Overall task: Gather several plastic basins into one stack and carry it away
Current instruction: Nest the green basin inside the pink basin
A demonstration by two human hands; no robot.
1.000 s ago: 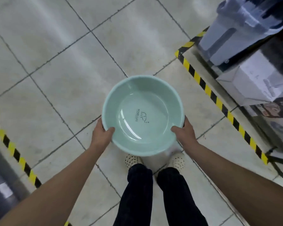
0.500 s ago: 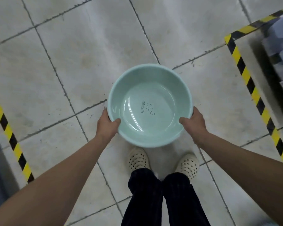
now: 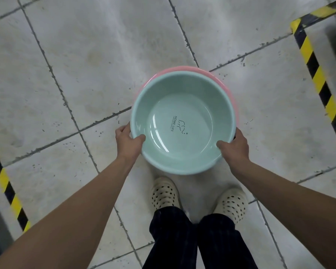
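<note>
A pale green plastic basin (image 3: 182, 123) with "HOME LIFE" printed inside is held level in front of me, above the tiled floor. My left hand (image 3: 129, 142) grips its near-left rim, thumb inside. My right hand (image 3: 234, 145) grips its near-right rim the same way. Behind and under the green basin shows the rim of a pink basin (image 3: 184, 69); only its far edge is visible, and I cannot tell whether it is nested under the green one or lies on the floor.
Grey floor tiles (image 3: 85, 55) lie all around. Yellow-and-black hazard tape (image 3: 316, 74) marks a zone at the right, and another strip of hazard tape (image 3: 6, 185) runs at the left. My feet in cream perforated clogs (image 3: 164, 193) stand just below the basin.
The view has swung down and left, so the shelves at the right have left the frame. A pink rim has come into sight beyond the green basin. Both hands keep their grip.
</note>
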